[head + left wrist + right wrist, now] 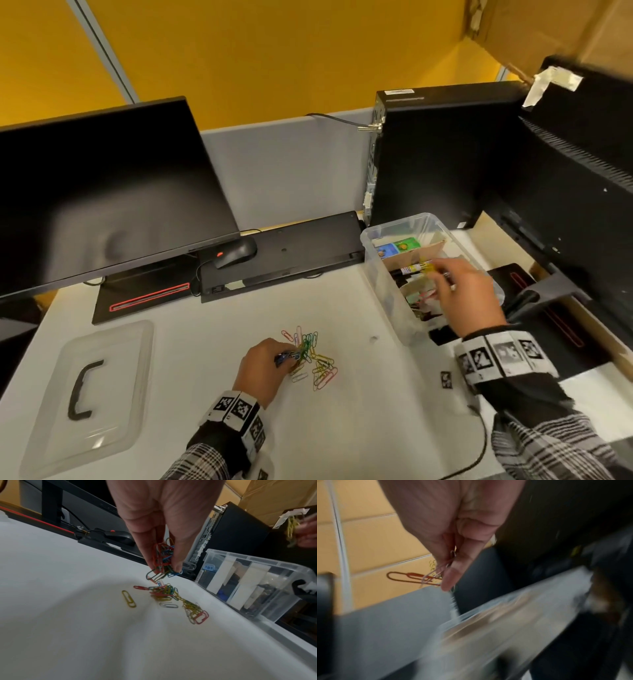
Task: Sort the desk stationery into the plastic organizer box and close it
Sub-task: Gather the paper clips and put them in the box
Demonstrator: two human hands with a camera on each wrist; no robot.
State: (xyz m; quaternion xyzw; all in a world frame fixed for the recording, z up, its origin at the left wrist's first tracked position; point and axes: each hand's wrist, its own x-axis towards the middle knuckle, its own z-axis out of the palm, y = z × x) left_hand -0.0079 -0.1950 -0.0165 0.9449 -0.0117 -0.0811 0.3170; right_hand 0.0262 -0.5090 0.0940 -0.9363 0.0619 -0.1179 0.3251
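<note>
Coloured paper clips [310,356], too tangled to count, lie mid-table near the front edge. The left hand [262,368] pinches one bunch [163,559] above them. The right hand [467,294] pinches several clips [436,573] over the one clear organizer box [373,274] toward the right edge. One lid [89,394] lies front-left.

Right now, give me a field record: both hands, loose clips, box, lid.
left hand: pinches a bunch of mixed-colour paper clips just above the desk
right hand: over the organizer box, pinching a few clips, some yellow
loose clips: scattered pile on the white desk, left of the box
box: open, clear, card dividers inside, already holds items
lid: off, flat on the desk at far left, black handle up
</note>
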